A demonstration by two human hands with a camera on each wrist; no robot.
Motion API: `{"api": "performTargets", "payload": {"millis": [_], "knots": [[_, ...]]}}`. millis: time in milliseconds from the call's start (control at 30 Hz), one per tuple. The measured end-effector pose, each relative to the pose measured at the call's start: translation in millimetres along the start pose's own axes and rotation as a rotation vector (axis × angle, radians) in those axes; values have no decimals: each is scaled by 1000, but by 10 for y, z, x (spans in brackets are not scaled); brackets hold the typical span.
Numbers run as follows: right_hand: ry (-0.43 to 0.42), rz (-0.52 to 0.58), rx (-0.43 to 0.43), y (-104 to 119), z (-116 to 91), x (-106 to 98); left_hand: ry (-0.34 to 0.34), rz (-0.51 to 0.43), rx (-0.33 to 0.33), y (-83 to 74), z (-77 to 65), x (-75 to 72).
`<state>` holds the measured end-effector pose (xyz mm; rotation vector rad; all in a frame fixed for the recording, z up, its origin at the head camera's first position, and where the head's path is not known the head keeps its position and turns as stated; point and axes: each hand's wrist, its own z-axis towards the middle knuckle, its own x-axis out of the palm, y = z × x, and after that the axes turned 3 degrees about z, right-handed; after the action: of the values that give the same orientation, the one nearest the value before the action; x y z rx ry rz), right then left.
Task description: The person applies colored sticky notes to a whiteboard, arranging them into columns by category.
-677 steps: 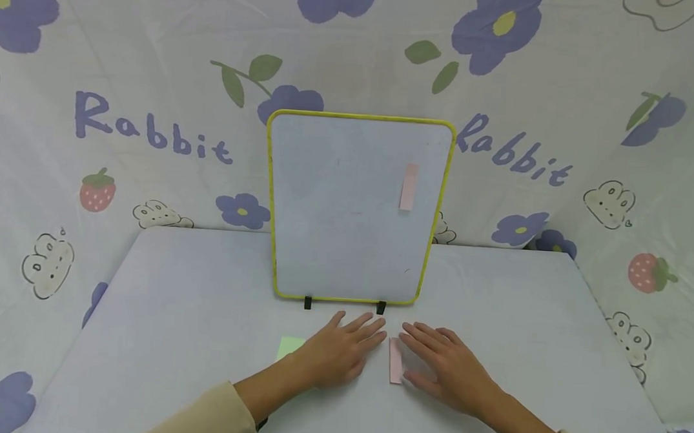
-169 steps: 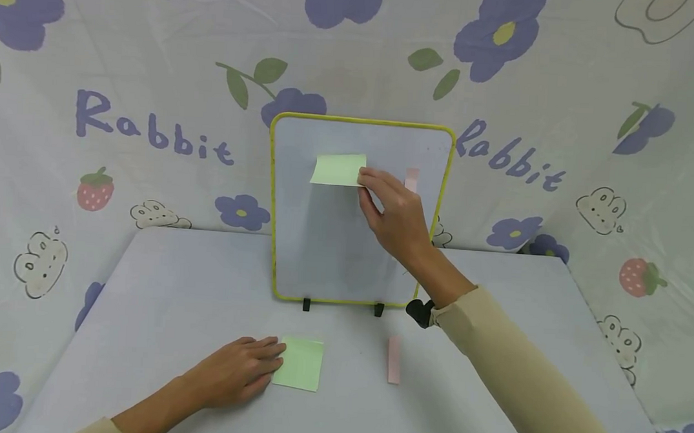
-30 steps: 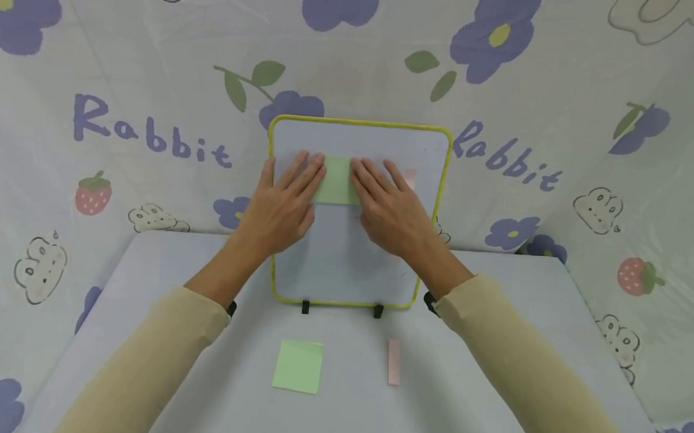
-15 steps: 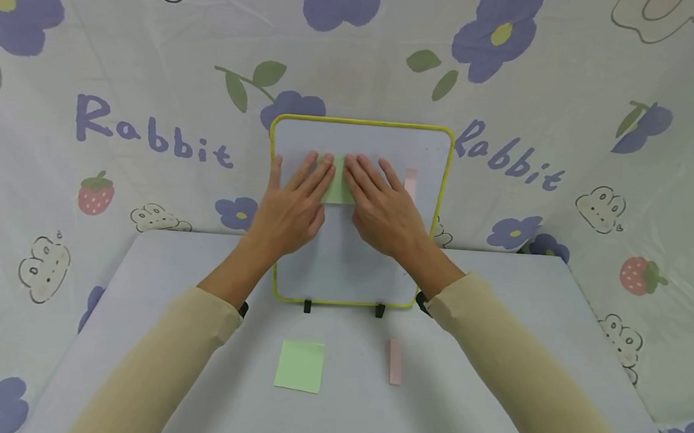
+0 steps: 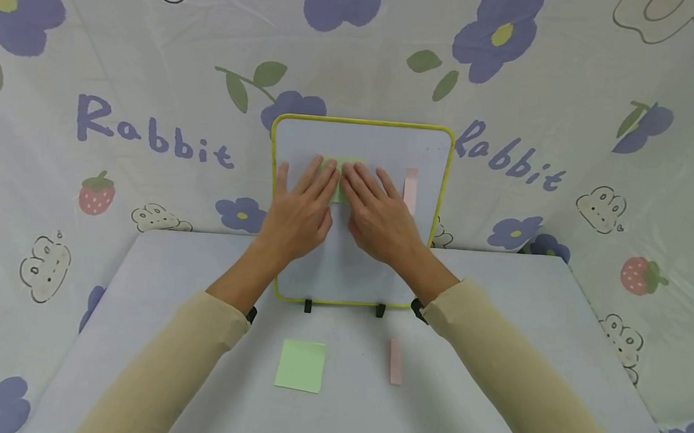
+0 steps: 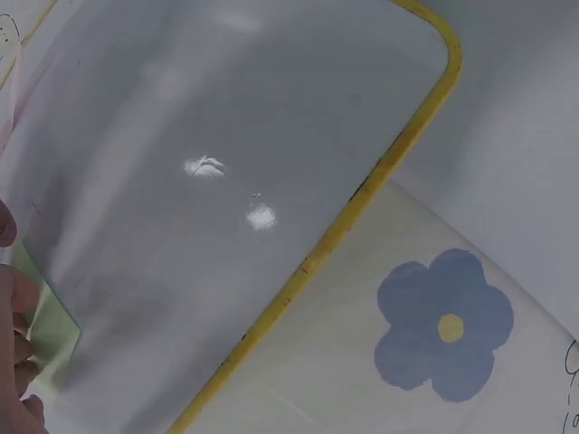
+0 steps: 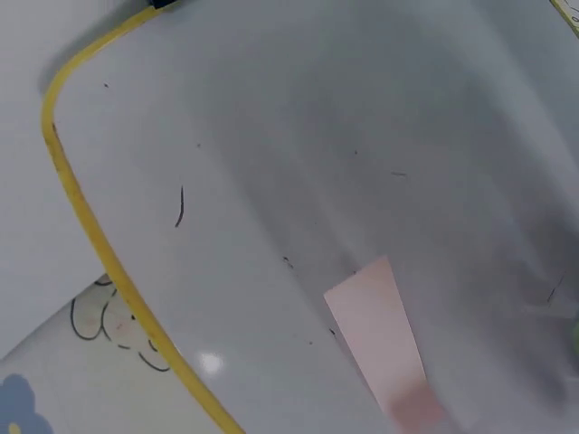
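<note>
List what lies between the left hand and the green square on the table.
In the head view, going down from the left hand to the green square: lower whiteboard, its yellow bottom edge, a black foot, then bare tabletop.

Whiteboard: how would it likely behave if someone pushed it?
The whiteboard looks fairly stiff, its face flat within a straight-sided yellow frame. Pushed near the top, it might tip or slide back, as only two small black feet show at its lower edge. Its glossy reflections suggest a smooth, perhaps slippery face.

From here I see pale-green sticky notes [image 5: 300, 366], pink paper strips [image 5: 395, 362], a yellow-rimmed whiteboard [image 5: 344, 274] and a white, purple-flowered backdrop [image 5: 168, 54].
</note>
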<state>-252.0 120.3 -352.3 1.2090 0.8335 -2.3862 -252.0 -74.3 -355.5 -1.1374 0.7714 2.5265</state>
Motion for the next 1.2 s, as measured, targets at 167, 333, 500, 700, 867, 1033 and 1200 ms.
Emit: {"api": "performTargets", "payload": {"millis": [167,333,500,700,867,1033,1200], "knots": [[-11,-11,-5,28,-40,28,3,21,21,-28,-35,10],[5,-15,-7,42,-63,44,9,14,31,-27,-72,25],[-1,-5,-10,49,-81,38,13,-10,37,-20,-98,22],[-37,61,-3,83,-130,11,7,-56,46,-8,-182,-9],[-65,179,4,180,-243,-27,9,-99,63,-26,-302,-36],[-66,285,-10,311,-449,27,90,-163,96,-15,-567,-37],[-30,360,-63,475,-729,149,184,-229,138,23,-1006,34]]}}
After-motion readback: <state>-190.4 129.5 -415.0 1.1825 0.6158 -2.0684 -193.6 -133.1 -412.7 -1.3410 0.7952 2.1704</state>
